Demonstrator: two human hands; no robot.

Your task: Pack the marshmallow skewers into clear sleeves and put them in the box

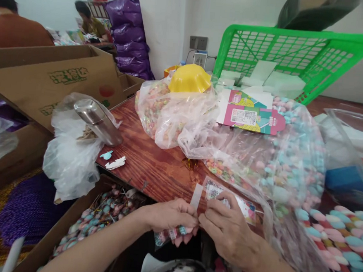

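Note:
My left hand (174,216) is closed around a small printed plastic packet (173,234) with pink and teal on it, at the table's front edge. Close beside it, my right hand (225,222) has its fingers bent and pinched together; whatever lies between them is hidden. Behind the right hand, flat printed clear packets (213,190) lie on the table. A pale translucent strip (196,196) stands up just behind the left hand.
On the table (154,171) lie a bag of coloured rings (152,105), a bag of pastel twists (300,161), a yellow bowl (190,78), a printed card (251,116) and a steel flask (98,122). A green basket (231,52) stands behind. Below left, a carton holds beaded sticks (101,213). Two people sit far left.

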